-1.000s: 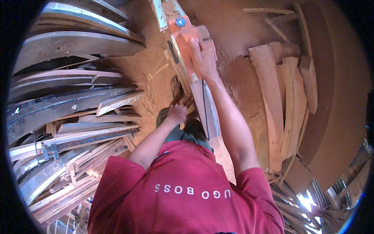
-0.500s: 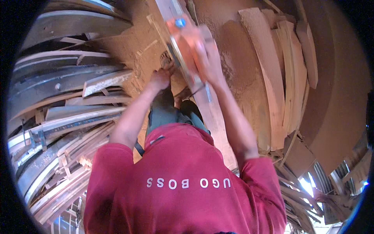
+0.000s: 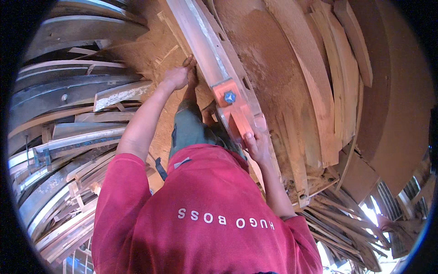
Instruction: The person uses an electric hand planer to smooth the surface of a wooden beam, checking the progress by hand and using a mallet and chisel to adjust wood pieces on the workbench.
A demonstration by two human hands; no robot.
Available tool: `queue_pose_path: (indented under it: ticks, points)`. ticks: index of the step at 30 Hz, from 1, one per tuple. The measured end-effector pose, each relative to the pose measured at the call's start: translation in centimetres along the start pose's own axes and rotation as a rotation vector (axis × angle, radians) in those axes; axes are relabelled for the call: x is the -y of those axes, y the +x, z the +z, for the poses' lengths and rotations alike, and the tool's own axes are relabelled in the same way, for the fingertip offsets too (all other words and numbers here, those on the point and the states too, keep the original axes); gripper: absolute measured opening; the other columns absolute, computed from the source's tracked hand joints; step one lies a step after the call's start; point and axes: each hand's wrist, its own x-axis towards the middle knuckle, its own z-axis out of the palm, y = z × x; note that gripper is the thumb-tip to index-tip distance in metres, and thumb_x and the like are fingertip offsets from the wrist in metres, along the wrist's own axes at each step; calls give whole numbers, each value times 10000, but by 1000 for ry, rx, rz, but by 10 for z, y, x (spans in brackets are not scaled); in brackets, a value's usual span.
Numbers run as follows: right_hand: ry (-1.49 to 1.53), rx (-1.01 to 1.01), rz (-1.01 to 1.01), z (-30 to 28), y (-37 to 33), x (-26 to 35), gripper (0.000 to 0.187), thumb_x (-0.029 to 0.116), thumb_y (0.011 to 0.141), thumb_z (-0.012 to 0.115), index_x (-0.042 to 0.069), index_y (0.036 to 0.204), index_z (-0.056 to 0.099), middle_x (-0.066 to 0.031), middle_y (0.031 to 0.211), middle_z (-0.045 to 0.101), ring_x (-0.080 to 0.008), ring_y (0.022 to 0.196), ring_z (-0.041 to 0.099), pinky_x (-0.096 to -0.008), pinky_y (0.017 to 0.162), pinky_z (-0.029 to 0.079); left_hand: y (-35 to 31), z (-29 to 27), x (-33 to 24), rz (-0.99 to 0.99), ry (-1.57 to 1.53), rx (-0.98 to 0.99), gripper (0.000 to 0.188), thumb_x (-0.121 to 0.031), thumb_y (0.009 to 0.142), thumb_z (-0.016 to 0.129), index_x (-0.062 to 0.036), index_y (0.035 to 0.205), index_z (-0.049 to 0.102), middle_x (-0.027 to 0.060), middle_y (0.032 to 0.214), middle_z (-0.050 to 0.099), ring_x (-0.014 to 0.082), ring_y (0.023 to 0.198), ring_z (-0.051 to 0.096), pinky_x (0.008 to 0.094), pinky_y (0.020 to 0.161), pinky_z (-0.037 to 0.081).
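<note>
An orange power planer with a blue front knob rests on a long, pale wooden plank that slants from the upper middle down toward my right side. Around its rear handle my right hand is closed, the thumb lying on top. To the left of the plank, my left hand looks closed beside my lower leg and foot; whatever its fingers grip, if anything, is hidden. The planer's underside does not show.
Curved boards lie piled at the left, with a lighter offcut on them. Sawdust covers the ground around the plank. More rough boards lie at the right. A thin stick lies beside the plank.
My right hand has drawn the planer back along the plank toward my body. My left hand has shifted slightly up and left.
</note>
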Motion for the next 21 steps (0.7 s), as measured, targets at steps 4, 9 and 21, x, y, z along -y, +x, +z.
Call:
queue_pose_path:
  ticks: [4,9,21]
  points:
    - [-134,18,-53,11,46,60,490,426,972,511,5,1195,624,-235,811,667,-321,720,670,-415,655,496,7,26,20,70,-64,-179,467,-139,826,521,-134,1290,578,219,1142,666,387,1063,638,503,898,517]
    - [-142,-31,-172,23,93,126,553,426,975,505,58,1387,510,-273,890,677,-392,799,689,-453,710,511,-32,1,-6,112,-188,-208,375,-188,849,557,-94,1208,613,221,1064,684,393,989,657,501,866,523]
    - [-34,-219,-447,45,222,231,529,444,997,495,-58,909,637,-173,668,561,-207,655,557,-402,635,462,-44,-1,-37,83,-110,38,700,-97,915,418,-298,1558,228,-35,1633,202,289,1340,475,603,1024,408]
